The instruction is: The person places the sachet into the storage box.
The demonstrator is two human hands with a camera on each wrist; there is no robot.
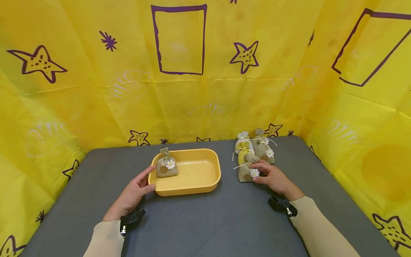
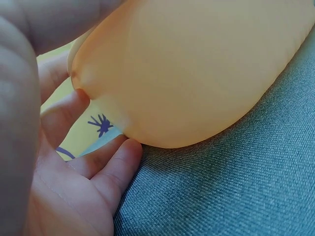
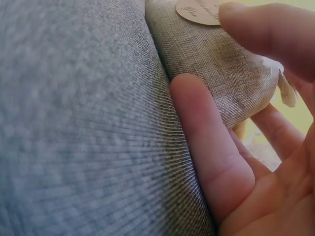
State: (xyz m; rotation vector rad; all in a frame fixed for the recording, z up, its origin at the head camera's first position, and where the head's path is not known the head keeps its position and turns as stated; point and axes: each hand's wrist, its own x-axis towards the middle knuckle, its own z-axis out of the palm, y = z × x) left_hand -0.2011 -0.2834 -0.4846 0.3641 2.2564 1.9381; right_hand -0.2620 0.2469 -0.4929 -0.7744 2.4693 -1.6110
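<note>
A yellow oblong tray stands on the table with one olive-beige cloth sachet upright in its left end. My left hand touches the tray's left end from outside, fingertips against the wall, thumb near the front corner. On the right, my right hand grips the front beige sachet, thumb over its round paper tag side and fingers around the other. A yellow sachet, a white sachet and another beige sachet stand close behind, partly hidden.
The grey cloth-covered table extends beneath everything. Yellow patterned curtains enclose its back and sides. Both wrists wear black straps. The sachets' strings stick out sideways.
</note>
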